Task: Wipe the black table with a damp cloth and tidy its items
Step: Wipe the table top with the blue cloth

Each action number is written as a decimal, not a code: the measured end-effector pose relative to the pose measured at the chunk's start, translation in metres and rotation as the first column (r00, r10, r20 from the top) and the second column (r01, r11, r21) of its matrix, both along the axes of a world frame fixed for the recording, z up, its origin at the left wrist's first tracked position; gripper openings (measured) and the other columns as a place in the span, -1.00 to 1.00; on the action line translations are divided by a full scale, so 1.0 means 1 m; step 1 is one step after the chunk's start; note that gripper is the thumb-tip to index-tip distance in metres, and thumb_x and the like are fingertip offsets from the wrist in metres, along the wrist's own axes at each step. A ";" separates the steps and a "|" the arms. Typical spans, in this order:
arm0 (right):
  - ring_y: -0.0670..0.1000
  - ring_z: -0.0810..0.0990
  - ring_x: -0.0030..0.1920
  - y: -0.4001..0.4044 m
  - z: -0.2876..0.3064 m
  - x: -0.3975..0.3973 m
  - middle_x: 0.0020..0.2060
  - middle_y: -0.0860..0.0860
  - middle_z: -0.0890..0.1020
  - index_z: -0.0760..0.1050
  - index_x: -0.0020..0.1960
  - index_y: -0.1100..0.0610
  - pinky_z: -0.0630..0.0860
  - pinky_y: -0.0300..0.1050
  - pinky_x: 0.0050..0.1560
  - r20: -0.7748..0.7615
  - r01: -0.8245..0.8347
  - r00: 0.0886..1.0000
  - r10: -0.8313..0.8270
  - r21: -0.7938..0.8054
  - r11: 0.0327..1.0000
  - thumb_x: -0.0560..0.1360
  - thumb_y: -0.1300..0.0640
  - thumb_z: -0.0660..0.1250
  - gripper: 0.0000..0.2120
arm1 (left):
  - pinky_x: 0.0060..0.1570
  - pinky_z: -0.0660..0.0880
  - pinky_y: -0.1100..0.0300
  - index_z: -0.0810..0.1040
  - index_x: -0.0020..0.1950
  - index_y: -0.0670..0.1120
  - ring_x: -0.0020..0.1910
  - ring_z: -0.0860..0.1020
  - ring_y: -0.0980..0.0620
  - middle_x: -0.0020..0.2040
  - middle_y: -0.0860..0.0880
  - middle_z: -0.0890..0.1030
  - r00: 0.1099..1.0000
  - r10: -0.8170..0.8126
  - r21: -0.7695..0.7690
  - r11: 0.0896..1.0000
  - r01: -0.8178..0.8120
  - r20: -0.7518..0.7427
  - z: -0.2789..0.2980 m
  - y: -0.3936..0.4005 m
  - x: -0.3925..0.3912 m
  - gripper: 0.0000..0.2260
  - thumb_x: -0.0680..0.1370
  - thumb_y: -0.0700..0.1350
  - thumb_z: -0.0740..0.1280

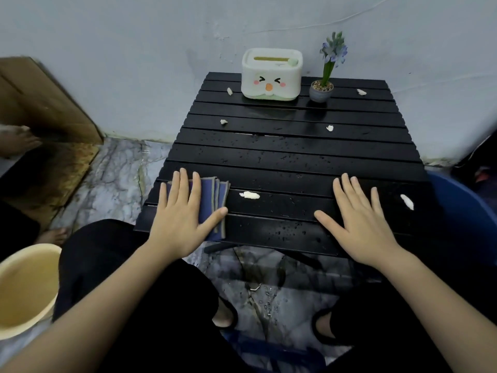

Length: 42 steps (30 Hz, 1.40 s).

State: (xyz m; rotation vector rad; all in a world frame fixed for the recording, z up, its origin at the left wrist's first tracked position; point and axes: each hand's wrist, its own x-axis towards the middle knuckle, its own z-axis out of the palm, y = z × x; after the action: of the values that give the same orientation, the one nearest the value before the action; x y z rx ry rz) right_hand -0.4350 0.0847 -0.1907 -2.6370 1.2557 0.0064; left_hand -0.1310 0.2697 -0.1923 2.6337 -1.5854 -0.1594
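Note:
The black slatted table [290, 154] is speckled with water drops. A folded blue cloth [215, 195] lies on its near left corner, and my left hand [183, 211] lies flat on top of it, fingers spread. My right hand [360, 216] rests flat and empty on the near right slats. Several white paper scraps are scattered on the table, one [249, 195] just right of the cloth and one [407, 201] right of my right hand. A white tissue box with a face [271, 75] and a small potted flower [321, 90] stand at the far edge.
A cream bucket [24, 289] sits on the floor at lower left and a blue basin [462, 208] at the right of the table. Cardboard [40, 103] leans on the wall at left. Another person's bare feet [18, 141] are at far left. My knees are under the table's front edge.

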 end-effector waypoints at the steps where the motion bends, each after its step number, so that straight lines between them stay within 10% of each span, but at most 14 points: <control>1: -0.02 -0.29 0.61 0.000 0.000 0.001 0.63 0.02 -0.19 -0.19 0.64 0.09 -0.34 0.09 0.57 -0.004 0.003 1.000 -0.003 -0.005 1.000 0.50 -0.48 -0.26 -0.09 | 0.57 -0.16 -0.13 -0.14 0.63 -0.16 0.62 -0.18 -0.14 0.63 -0.23 -0.10 0.999 0.021 -0.006 1.000 -0.021 0.034 -0.003 -0.004 -0.005 -0.15 0.55 0.43 -0.21; 10: 0.01 -0.27 0.62 0.003 -0.003 0.003 0.63 0.08 -0.17 -0.19 0.63 0.17 -0.29 0.11 0.58 -0.028 0.007 1.000 -0.009 -0.061 0.998 0.53 -0.44 -0.28 -0.10 | 0.57 -0.13 -0.13 -0.08 0.61 -0.26 0.61 -0.12 -0.21 0.61 -0.29 -0.06 0.995 -0.090 -0.022 0.996 0.091 0.032 -0.004 -0.092 -0.080 -0.36 0.65 0.14 -0.22; 16: 0.00 -0.23 0.62 -0.001 -0.008 0.001 0.64 0.09 -0.13 -0.16 0.63 0.19 -0.26 0.10 0.59 0.008 0.007 1.000 -0.007 -0.065 0.998 0.56 -0.35 -0.33 -0.16 | 0.57 -0.03 0.04 0.18 0.57 -0.23 0.61 0.06 -0.11 0.60 -0.20 0.18 0.900 -0.372 -0.210 0.921 0.328 -0.228 0.011 -0.149 -0.111 -0.52 0.72 -0.01 -0.04; 19: -0.04 -0.22 0.62 -0.002 -0.008 0.000 0.64 0.05 -0.11 -0.12 0.64 0.17 -0.26 0.06 0.59 0.084 0.014 0.996 -0.012 -0.031 0.999 0.57 -0.33 -0.30 -0.19 | 0.15 0.42 0.00 0.56 0.12 -0.20 0.24 0.53 -0.23 0.16 -0.24 0.61 0.810 -0.186 -0.396 0.916 -0.062 -0.556 0.019 -0.156 -0.106 -0.67 0.71 -0.03 0.07; 22: -0.05 -0.20 0.62 -0.003 -0.008 -0.002 0.64 0.04 -0.08 -0.09 0.64 0.16 -0.25 0.03 0.60 0.144 0.028 0.989 -0.028 0.002 1.000 0.58 -0.33 -0.27 -0.20 | -0.24 0.41 0.14 0.45 -0.26 -0.15 -0.27 0.52 0.00 -0.30 -0.09 0.56 0.606 -0.067 -0.452 0.733 -0.509 -0.792 0.027 -0.157 -0.091 -0.65 0.69 -0.12 0.13; 25: -0.05 -0.20 0.62 -0.002 -0.009 -0.002 0.64 0.04 -0.07 -0.08 0.64 0.16 -0.24 0.04 0.60 0.135 0.039 0.990 -0.037 -0.008 0.999 0.57 -0.36 -0.28 -0.18 | -0.32 0.41 0.36 0.55 -0.16 -0.13 -0.21 0.48 0.13 -0.23 0.04 0.56 0.410 -0.033 -0.353 0.574 -0.739 -0.911 0.040 -0.154 -0.059 -0.70 0.68 -0.12 0.12; 29: -0.05 -0.20 0.62 -0.001 -0.009 -0.001 0.64 0.03 -0.07 -0.06 0.64 0.16 -0.25 0.03 0.60 0.123 0.041 0.992 -0.038 -0.022 0.999 0.58 -0.38 -0.28 -0.17 | -0.12 0.42 0.17 0.56 -0.17 -0.04 -0.08 0.49 0.04 -0.04 -0.05 0.62 0.379 0.077 -0.306 0.452 -0.838 -0.922 0.055 -0.136 0.001 -0.72 0.63 -0.05 0.13; 33: -0.07 -0.20 0.62 -0.001 -0.010 -0.001 0.64 0.03 -0.05 -0.04 0.64 0.15 -0.27 0.01 0.59 0.125 0.038 0.992 -0.033 -0.036 0.999 0.60 -0.37 -0.22 -0.20 | -0.01 0.42 0.11 0.50 -0.22 -0.01 -0.03 0.48 0.02 -0.04 -0.03 0.61 0.522 0.264 -0.367 0.465 -0.806 -0.811 0.072 -0.111 0.039 -0.72 0.64 -0.03 0.14; 36: -0.07 -0.19 0.62 -0.001 -0.010 -0.001 0.64 0.02 -0.05 -0.04 0.64 0.14 -0.24 0.03 0.60 0.122 0.043 0.992 -0.037 -0.040 0.998 0.60 -0.38 -0.23 -0.19 | 0.25 0.38 0.31 0.62 -0.01 0.00 0.11 0.55 0.13 0.10 0.03 0.63 0.597 0.026 -0.353 0.785 -0.509 -0.802 0.059 -0.099 0.025 -0.71 0.67 0.04 0.14; 39: -0.06 -0.19 0.62 -0.001 -0.010 0.000 0.64 0.03 -0.05 -0.04 0.64 0.14 -0.23 0.04 0.60 0.119 0.042 0.992 -0.037 -0.036 0.998 0.59 -0.39 -0.23 -0.19 | 0.58 -0.14 0.09 0.44 0.47 0.08 0.57 0.15 0.18 0.52 0.10 0.36 0.736 -0.232 -0.303 0.952 0.039 -0.636 0.026 -0.088 0.003 -0.47 0.62 0.25 -0.04; 42: -0.05 -0.17 0.63 -0.001 -0.010 0.000 0.64 0.04 -0.03 -0.02 0.63 0.15 -0.19 0.07 0.61 0.119 0.041 0.992 -0.036 -0.040 0.998 0.60 -0.38 -0.21 -0.19 | 0.55 -0.22 -0.13 0.10 0.59 0.22 0.62 -0.13 -0.08 0.65 -0.02 0.01 0.961 -0.118 -0.333 0.942 0.029 -0.252 0.013 -0.090 -0.011 -0.45 0.61 0.32 -0.03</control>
State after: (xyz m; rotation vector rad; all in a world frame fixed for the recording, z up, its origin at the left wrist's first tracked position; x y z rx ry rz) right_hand -0.4351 0.0837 -0.2007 -2.6052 1.2804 -0.1823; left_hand -0.1416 0.1801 -0.1789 2.1979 -1.4752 -0.2248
